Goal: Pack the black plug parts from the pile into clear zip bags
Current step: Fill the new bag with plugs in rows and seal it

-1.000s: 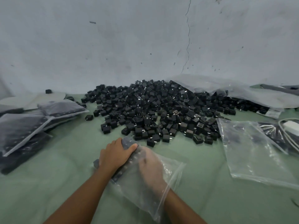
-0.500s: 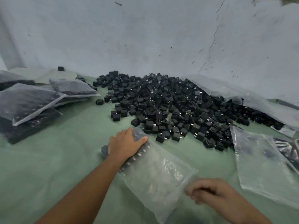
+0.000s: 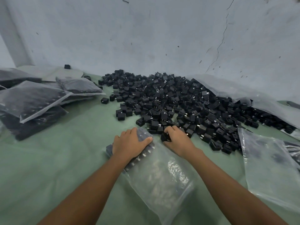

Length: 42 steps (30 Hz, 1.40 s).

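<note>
Left hand (image 3: 131, 144) is palm-down on the loaded end of the clear zip bag (image 3: 162, 181), fingers curved over its far edge and thumb out to the right, clamping it against the green table (image 3: 48, 168). A row of black plugs sits inside the bag under that hand, metal prongs showing along the edge (image 3: 140, 157). The rest of the bag lies flat and crinkled toward the camera, between the two forearms. Right hand (image 3: 177, 140) is at the near edge of the pile (image 3: 178, 101), fingers clenched around one black plug part (image 3: 165, 138). That hand is just right of the bag's loaded end, close to the left thumb but not touching it. The pile spreads from mid-table back to the wall (image 3: 146, 38), and its right side runs under a big sheet of clear plastic (image 3: 246, 95). A loose plug (image 3: 104, 100) lies by itself left of the pile. Filled bags (image 3: 32, 101) are stacked at far left, dark with parts, several overlapping. Empty clear bags (image 3: 269, 168) lie flat on the right, near the right forearm. Whether the working bag's zip end is open I cannot tell.
</note>
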Motion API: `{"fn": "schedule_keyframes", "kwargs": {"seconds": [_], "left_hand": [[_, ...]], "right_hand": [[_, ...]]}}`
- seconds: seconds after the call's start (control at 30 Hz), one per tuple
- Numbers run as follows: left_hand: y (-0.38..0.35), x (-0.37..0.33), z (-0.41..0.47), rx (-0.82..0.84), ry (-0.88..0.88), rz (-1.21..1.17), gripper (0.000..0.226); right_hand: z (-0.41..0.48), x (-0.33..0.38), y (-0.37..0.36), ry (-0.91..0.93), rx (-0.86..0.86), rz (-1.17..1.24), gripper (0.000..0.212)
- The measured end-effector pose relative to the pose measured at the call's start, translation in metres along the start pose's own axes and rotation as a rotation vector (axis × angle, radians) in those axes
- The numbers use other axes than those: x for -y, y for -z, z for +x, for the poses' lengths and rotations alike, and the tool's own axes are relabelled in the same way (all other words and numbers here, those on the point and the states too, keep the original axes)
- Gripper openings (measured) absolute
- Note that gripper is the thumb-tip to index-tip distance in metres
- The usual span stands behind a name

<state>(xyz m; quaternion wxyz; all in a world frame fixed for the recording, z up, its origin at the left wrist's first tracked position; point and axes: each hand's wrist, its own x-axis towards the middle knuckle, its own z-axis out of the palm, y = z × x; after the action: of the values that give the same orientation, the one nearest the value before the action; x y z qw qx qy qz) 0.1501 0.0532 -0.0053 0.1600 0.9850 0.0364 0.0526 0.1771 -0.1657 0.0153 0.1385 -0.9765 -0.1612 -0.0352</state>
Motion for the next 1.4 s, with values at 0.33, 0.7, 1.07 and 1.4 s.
{"fn": "schedule_keyframes", "kwargs": {"seconds": [0.33, 0.7, 1.07, 1.4], "left_hand": [[0.001, 0.0, 0.0, -0.015, -0.005, 0.03, 0.088], [0.003, -0.002, -0.002, -0.006, -0.016, 0.033, 0.084], [0.001, 0.0, -0.001, -0.03, -0.028, 0.029, 0.083], [-0.002, 0.001, 0.002, -0.02, -0.028, 0.04, 0.088]], "right_hand": [[-0.11, -0.006, 0.07, -0.248, -0.196, 1.263, 0.039], [-0.219, 0.026, 0.019, -0.516, 0.197, 1.507, 0.028], [-0.1, 0.085, -0.005, -0.315, 0.085, 2.041, 0.026], [-0.085, 0.088, -0.036, -0.434, -0.35, 0.924, 0.038]]}}
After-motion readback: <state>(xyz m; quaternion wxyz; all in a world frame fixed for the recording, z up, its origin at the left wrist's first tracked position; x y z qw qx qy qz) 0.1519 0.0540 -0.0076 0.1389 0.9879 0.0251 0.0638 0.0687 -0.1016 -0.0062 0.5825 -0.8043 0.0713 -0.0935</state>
